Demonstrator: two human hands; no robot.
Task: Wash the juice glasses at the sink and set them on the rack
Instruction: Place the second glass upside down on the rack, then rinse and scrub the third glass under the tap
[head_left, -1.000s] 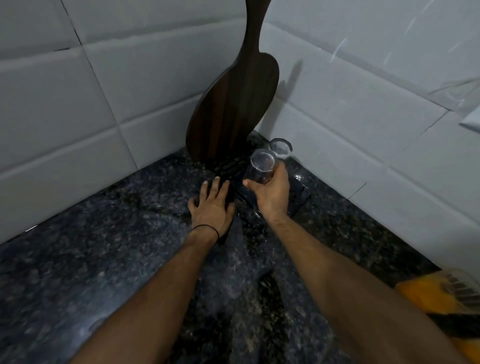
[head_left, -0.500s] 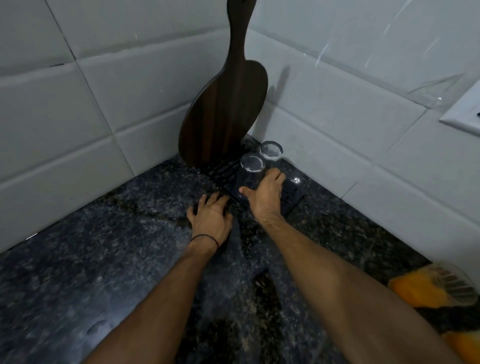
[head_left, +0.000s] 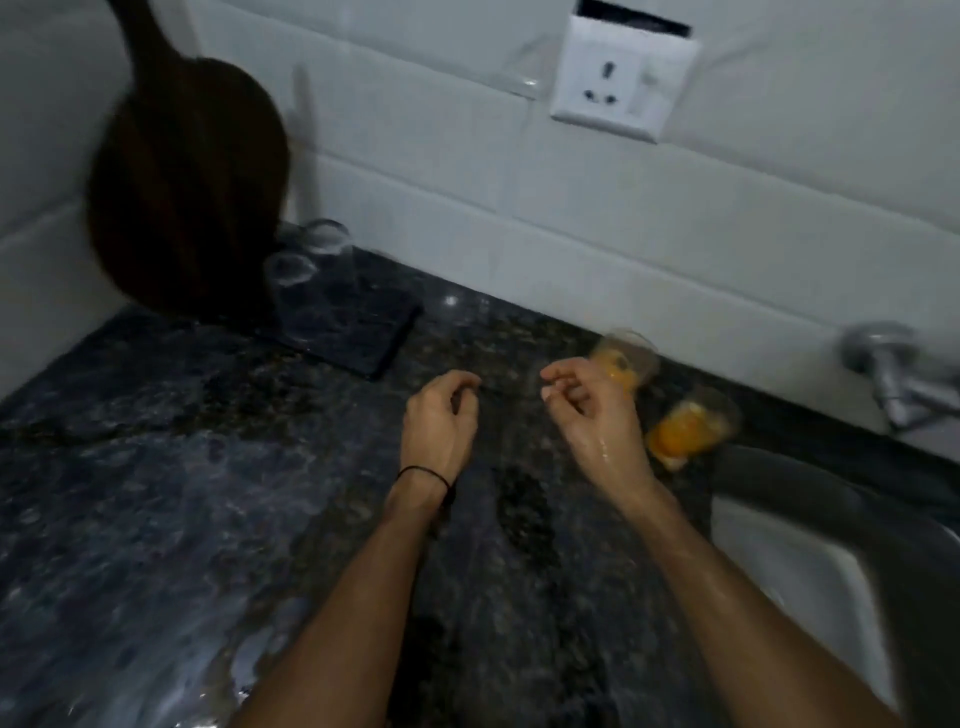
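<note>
- Two clear glasses (head_left: 306, 260) stand on the dark rack (head_left: 358, 332) in the worktop (head_left: 156, 467) corner, apparently mouth-down, though blur hides detail.
- Two juice-stained glasses (head_left: 691, 426) stand upright near the sink (head_left: 810, 571).
- Left hand (head_left: 439, 421) and right hand (head_left: 597, 410) hover empty, fingers loosely curled.

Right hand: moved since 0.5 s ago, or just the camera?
Yes. The right hand was on a clear glass at the rack; it is now empty, off the rack toward the sink, beside the two juice-stained glasses.
</note>
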